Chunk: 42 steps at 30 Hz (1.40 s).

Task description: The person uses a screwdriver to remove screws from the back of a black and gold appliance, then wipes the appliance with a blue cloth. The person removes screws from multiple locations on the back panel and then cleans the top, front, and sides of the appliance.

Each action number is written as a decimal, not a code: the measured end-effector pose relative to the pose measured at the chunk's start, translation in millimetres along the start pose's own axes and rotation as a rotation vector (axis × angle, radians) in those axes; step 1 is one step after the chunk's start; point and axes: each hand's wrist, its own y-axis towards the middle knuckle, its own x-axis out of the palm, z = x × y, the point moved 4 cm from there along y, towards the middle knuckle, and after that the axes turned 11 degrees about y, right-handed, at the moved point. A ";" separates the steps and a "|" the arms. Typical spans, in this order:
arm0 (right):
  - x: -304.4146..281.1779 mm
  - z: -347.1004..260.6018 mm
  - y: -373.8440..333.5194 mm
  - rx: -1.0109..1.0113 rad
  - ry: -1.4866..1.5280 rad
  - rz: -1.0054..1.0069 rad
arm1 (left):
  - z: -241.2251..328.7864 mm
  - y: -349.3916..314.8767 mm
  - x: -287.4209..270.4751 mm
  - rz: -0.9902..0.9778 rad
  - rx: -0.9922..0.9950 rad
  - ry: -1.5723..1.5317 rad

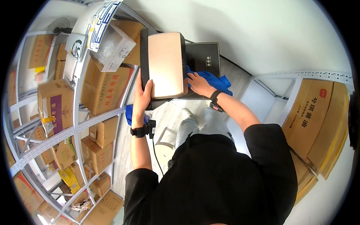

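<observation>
A box-shaped device with a gold top and black sides [166,63] is tilted up in front of me. My left hand [143,92] grips its lower left edge, thumb on the near corner and the other fingers along the side. A crumpled blue cloth [221,83] lies against the device's right side. Closed over part of that cloth is my right hand [200,84], its fingertips close to the device's edge. Behind and to the right stands a dark flat-faced case [210,56] with small round marks. What supports the device underneath is hidden.
Metal shelving [77,101] packed with cardboard boxes [107,84] runs along my left. A clear plastic bin [114,48] sits up high there. More cartons [309,120] fill a rack on my right. A round-topped stool [164,152] is by my legs, and a cable [155,153] hangs near my left wrist.
</observation>
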 end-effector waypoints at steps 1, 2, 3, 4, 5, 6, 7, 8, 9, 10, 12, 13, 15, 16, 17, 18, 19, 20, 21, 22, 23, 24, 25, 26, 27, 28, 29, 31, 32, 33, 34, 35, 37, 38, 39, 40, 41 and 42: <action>1.8 3.3 14.7 -0.050 -0.071 0.050 | -0.5 0.1 1.4 -0.001 -0.015 -0.011; 5.6 5.8 31.0 -0.070 -0.144 0.069 | -1.5 0.3 1.3 -0.005 -0.026 -0.014; 11.0 9.7 47.6 -0.051 -0.242 0.026 | -0.8 -0.2 2.4 0.000 -0.001 -0.013; 12.6 13.5 62.2 0.021 -0.105 0.056 | -3.0 0.2 2.6 -0.013 -0.029 -0.017; 12.3 11.6 68.8 -0.007 -0.080 0.109 | -4.8 0.8 3.1 -0.021 -0.041 -0.018; 10.6 12.9 74.7 -0.005 -0.055 0.119 | -7.4 0.1 3.1 -0.024 -0.072 -0.002; 6.1 10.6 79.2 -0.039 -0.031 0.210 | -10.8 0.1 2.9 -0.027 -0.115 0.016; 3.5 7.2 83.3 -0.087 -0.078 0.238 | -13.8 1.3 3.3 -0.012 -0.145 0.038; 3.4 4.5 80.6 -0.083 -0.016 0.204 | -14.5 1.4 2.6 -0.013 -0.112 0.002; 3.9 0.7 72.2 -0.071 0.060 0.181 | -16.5 0.7 2.8 -0.018 -0.113 -0.022; 12.1 -5.9 52.9 0.067 0.327 0.085 | -20.0 -0.1 3.4 -0.019 -0.135 -0.070; 21.3 -10.6 41.0 0.028 0.168 -0.136 | -20.7 0.0 3.6 -0.018 -0.137 -0.076; 25.8 -23.1 2.3 -0.212 -0.044 -0.259 | -20.1 0.5 2.6 -0.012 -0.121 -0.076; 19.1 -20.1 -8.9 -0.252 0.032 -0.195 | -19.3 1.1 2.2 -0.004 -0.114 -0.090; 14.3 -14.9 -19.7 -0.251 0.078 -0.204 | -17.5 0.6 2.0 -0.003 -0.092 -0.092; 7.8 -8.9 -28.9 -0.251 0.123 -0.211 | -16.2 0.2 1.2 -0.002 -0.088 -0.090; -1.4 1.4 -32.7 -0.248 0.054 -0.194 | -14.6 0.2 0.7 0.000 -0.082 -0.087; -12.9 14.9 -31.4 -0.245 -0.014 -0.176 | -14.4 0.3 0.5 -0.011 -0.107 -0.110; -23.4 28.9 -29.5 -0.219 -0.091 -0.190 | -11.9 0.2 0.1 -0.008 -0.076 -0.124; -41.7 48.1 -28.5 -0.104 -0.021 -0.107 | -10.2 0.4 0.2 -0.003 -0.065 -0.130; -60.3 66.8 -26.4 -0.014 0.050 -0.015 | -8.7 0.5 -0.2 0.002 -0.054 -0.136; -73.8 85.0 -21.0 0.082 0.005 0.008 | -8.2 1.0 -0.6 0.000 -0.065 -0.152; -85.1 99.3 -13.0 0.136 -0.032 0.070 | -8.0 1.0 -0.5 -0.005 -0.079 -0.168; -89.5 107.4 -2.3 0.157 -0.036 0.131 | -8.5 0.3 0.4 -0.014 -0.112 -0.181; -92.6 114.7 9.7 0.180 -0.041 0.193 | -7.4 0.3 0.6 -0.015 -0.101 -0.186; -93.4 122.2 21.2 0.247 -0.047 0.223 | -7.2 0.2 0.7 -0.018 -0.107 -0.185; -91.4 122.6 34.5 0.188 -0.073 0.227 | -7.2 0.0 0.4 -0.019 -0.112 -0.179; -81.7 124.2 64.6 0.169 -0.124 0.169 | -6.8 -1.8 0.0 0.001 -0.102 -0.159; -76.3 122.7 78.8 0.137 -0.148 0.146 | -7.2 -0.6 0.0 0.009 -0.094 -0.146; -70.5 121.1 91.9 0.109 -0.172 0.116 | -8.7 2.4 0.8 0.003 -0.099 -0.160; -64.3 120.0 102.3 0.098 -0.197 0.068 | -11.1 3.4 1.6 -0.008 -0.124 -0.175; -60.4 118.1 111.0 0.064 -0.237 0.071 | -15.8 2.6 2.7 -0.025 -0.206 -0.178; -51.2 115.8 122.9 0.028 -0.314 0.017 | -16.2 1.8 2.1 -0.011 -0.139 -0.167; -50.7 116.9 124.4 0.019 -0.317 0.021 | -16.0 1.7 1.3 -0.001 -0.105 -0.154; -51.1 119.1 124.1 0.020 -0.324 0.012 | -16.8 1.0 1.2 0.001 -0.114 -0.149; -52.8 122.4 121.2 0.032 -0.331 0.003 | -17.1 0.6 0.7 -0.003 -0.116 -0.145; -57.1 126.4 115.9 0.047 -0.337 0.015 | -17.0 1.3 1.3 0.002 -0.121 -0.158; -63.0 131.2 108.8 0.094 -0.353 0.045 | -16.8 1.4 1.4 -0.002 -0.136 -0.176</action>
